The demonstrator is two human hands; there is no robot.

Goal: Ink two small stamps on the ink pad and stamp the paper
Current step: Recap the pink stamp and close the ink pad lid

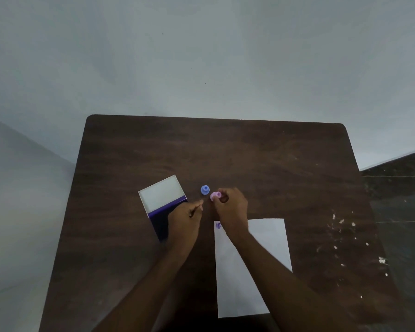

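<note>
Your right hand (231, 207) fingers pinch the pink stamp (215, 196), at 4 o'clock of the blue stamp (204, 189). Light, rigid plastic; grip the narrow neck. Left hand (186, 218) curled, empty.

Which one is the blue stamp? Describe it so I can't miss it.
Start at the open ink pad on the table's left half. Just right of its white lid stands the blue stamp, untouched; the pink stamp beside it is in the right hand's fingers.

No text or label is legible anywhere.
</note>
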